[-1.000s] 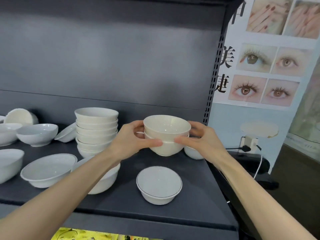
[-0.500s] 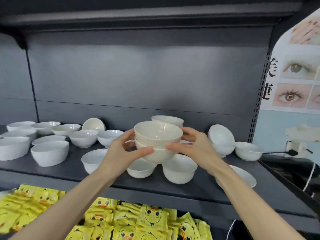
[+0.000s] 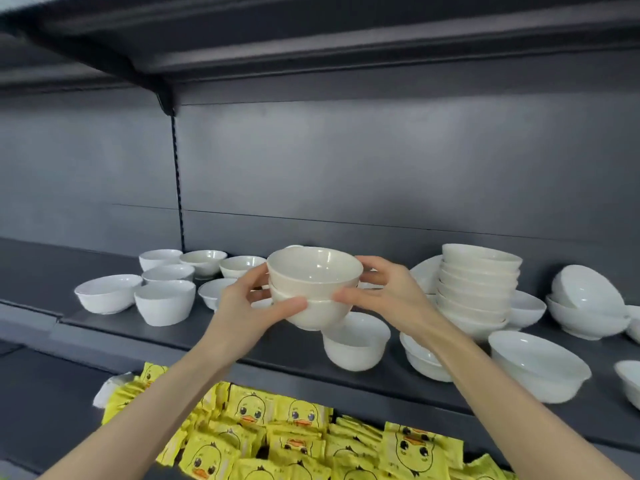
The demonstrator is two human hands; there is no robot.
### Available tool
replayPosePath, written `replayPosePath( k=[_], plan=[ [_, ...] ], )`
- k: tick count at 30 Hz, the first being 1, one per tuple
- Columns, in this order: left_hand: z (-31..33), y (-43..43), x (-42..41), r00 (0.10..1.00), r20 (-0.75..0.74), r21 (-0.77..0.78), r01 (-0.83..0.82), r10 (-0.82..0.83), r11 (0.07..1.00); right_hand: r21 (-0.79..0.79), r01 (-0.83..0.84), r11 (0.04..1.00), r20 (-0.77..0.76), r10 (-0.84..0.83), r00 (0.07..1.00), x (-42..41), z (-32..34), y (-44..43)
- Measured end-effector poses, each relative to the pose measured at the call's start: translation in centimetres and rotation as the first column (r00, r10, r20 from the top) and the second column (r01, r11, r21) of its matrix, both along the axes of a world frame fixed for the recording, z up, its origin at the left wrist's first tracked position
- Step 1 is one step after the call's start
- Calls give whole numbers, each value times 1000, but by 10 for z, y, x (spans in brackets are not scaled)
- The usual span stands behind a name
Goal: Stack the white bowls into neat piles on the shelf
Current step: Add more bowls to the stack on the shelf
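Gripping two nested cream bowls point(image 3: 313, 284) with curled fingers point(image 3: 375, 264) of left hand point(image 3: 247, 310) and right hand point(image 3: 386, 297), holding them above the shelf point(image 3: 273, 346), left of the tall bowl pile point(image 3: 479, 289).

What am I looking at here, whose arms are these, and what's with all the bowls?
There is no machine here. A person wears a camera on the head, so the one picture looks forward and down along their own bare arms. The left hand and right hand grip a nested pair of cream bowls from either side, held above the dark shelf. On that shelf stand many loose white bowls, a few of them tipped, and to the right a tall pile already stacked. On the level below lie yellow packets printed with a duck. The job is to gather the bowls into neat piles.
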State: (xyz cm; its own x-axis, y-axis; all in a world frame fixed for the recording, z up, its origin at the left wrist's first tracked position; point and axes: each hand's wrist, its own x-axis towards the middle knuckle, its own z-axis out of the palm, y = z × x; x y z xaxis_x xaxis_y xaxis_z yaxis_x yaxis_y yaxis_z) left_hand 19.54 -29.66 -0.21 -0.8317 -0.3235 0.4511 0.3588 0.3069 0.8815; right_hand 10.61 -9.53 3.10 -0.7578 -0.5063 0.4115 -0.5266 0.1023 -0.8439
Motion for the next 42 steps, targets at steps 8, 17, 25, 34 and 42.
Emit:
replayPosePath(
  k=[8,17,25,34,42],
  plan=[
    [13,-93,-50,1000,-11,-4,-16,15,1000,-21,-26,999,-2,26,1000,-50,15,-94],
    [34,-200,-113,1000,-31,2,1,-1,1000,42,-6,999,26,5,1000,-111,38,-200],
    [33,-298,-175,990,58,-48,133,-130,990,58,109,992,116,-115,986,-154,28,-291],
    [9,-359,-261,916,219,-169,376,-337,911,113,288,951,213,-307,928,-185,-10,-334],
    [-10,-372,-304,875,305,-285,461,-376,841,214,303,929,252,-352,901,-206,-29,-340]
  ],
)
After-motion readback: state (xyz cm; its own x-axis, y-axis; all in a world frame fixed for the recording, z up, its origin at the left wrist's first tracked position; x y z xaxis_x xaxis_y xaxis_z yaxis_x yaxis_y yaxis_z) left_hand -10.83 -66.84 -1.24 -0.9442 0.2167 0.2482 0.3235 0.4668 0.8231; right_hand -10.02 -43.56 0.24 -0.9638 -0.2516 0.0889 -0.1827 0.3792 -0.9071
